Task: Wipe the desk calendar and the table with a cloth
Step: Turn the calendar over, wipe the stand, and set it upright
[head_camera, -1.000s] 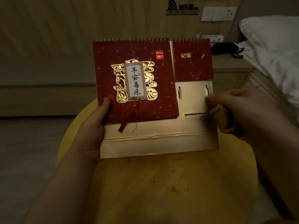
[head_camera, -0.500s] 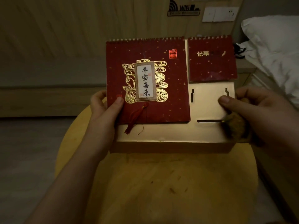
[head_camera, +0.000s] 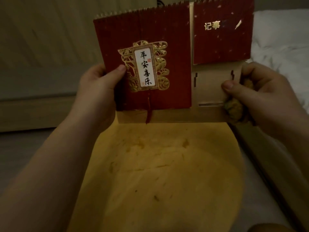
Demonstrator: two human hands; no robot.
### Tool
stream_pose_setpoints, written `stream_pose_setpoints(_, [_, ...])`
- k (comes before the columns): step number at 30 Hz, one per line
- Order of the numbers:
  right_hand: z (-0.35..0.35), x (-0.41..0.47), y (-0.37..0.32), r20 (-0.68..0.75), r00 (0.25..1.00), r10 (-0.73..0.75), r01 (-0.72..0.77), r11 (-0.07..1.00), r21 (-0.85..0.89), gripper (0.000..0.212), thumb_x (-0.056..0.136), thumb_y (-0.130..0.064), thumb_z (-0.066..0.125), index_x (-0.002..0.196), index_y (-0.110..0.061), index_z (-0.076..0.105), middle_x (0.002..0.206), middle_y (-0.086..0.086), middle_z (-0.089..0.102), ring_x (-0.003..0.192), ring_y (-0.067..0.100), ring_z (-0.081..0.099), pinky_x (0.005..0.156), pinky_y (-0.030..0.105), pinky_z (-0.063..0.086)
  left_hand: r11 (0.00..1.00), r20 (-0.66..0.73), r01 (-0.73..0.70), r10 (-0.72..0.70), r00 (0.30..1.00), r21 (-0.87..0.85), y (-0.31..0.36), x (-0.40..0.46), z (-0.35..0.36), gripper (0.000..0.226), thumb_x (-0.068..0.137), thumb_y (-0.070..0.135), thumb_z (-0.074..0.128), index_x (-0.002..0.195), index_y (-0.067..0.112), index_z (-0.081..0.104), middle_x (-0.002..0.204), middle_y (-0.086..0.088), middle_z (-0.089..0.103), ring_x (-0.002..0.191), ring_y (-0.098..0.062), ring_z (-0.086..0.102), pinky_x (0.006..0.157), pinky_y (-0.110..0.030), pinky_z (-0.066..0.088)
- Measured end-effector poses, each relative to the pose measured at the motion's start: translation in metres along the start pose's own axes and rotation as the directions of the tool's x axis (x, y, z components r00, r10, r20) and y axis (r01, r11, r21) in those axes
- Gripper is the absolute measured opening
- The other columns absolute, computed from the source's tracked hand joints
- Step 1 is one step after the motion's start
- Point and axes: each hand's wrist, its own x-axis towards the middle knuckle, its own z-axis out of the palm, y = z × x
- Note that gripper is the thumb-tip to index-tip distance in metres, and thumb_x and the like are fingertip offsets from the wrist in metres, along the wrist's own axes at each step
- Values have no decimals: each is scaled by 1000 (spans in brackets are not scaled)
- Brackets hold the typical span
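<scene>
- Head view: calendar (head_camera: 150,47) held upright above table (head_camera: 158,173).
- Your left hand (head_camera: 98,86) pinches its left edge; right hand (head_camera: 260,91) clamps cloth (head_camera: 234,109) against the right edge.
- Light, stiff card, likely; loose pages, so grip the edges.

You've got the calendar (head_camera: 150,64) held up off the worktop (head_camera: 158,173), which sits below and in front of it, between your forearms. Your left hand (head_camera: 98,87) is on the calendar's left edge, thumb over the front, fingers behind. Your right hand (head_camera: 260,91) is at the right edge, thumb on the front of the backing board, with the cloth (head_camera: 234,109) bunched in it, right at the board's lower right corner. On the calendar, the big pad takes the left and the notepad (head_camera: 222,30) sits top right, with slots in the board just under it. A tassel (head_camera: 148,109) hangs from the big pad, down past the calendar's bottom edge. The bed (head_camera: 280,39) is behind the calendar, off to the right.
</scene>
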Motion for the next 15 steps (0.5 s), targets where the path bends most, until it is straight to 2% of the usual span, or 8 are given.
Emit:
stream_pose_setpoints(4, [-12, 21, 19, -1, 1000, 22, -22, 993, -116, 17, 99, -18, 70, 98, -34, 66, 68, -7, 74, 47, 9, 67, 38, 25, 50, 999, 80, -14, 11, 997, 38, -16, 27, 11, 29, 103, 4, 58, 132, 6, 60, 113, -8, 81, 102, -22, 79, 75, -36, 65])
stream_pose_setpoints(6, [-15, 35, 31, 8, 999, 50, -49, 988, -144, 12, 99, -17, 70, 103, -27, 65, 67, -7, 73, 48, 8, 67, 39, 23, 50, 998, 91, -12, 6, 996, 62, -28, 42, 15, 30, 103, 4, 59, 133, 7, 60, 115, -7, 80, 101, -20, 79, 74, -35, 65])
stream_pose_setpoints(9, [-16, 53, 56, 7, 995, 100, -96, 976, -196, 10, 99, -14, 71, 98, -21, 63, 60, -3, 70, 45, 8, 66, 38, 20, 48, 992, 102, 6, -19, 995, 125, -47, 62, 21, 28, 103, 4, 59, 130, 12, 61, 116, -4, 79, 97, -14, 79, 69, -30, 64])
stream_pose_setpoints(12, [-16, 62, 85, 27, 982, 189, -180, 963, -200, 9, 99, -14, 71, 101, -20, 64, 54, -3, 67, 46, 15, 66, 41, 27, 51, 978, 116, 43, -68, 991, 206, -64, 75, 24, 29, 104, 4, 57, 132, 11, 59, 123, -6, 75, 97, -12, 79, 66, -26, 63])
stream_pose_setpoints(15, [-15, 65, 110, 25, 977, 212, -200, 950, -239, 7, 99, -18, 71, 100, -19, 65, 57, -1, 69, 48, 16, 67, 42, 29, 52, 966, 125, 90, -123, 984, 241, -78, 79, 21, 24, 106, 4, 55, 126, 15, 61, 120, -4, 75, 92, -8, 79, 60, -22, 61])
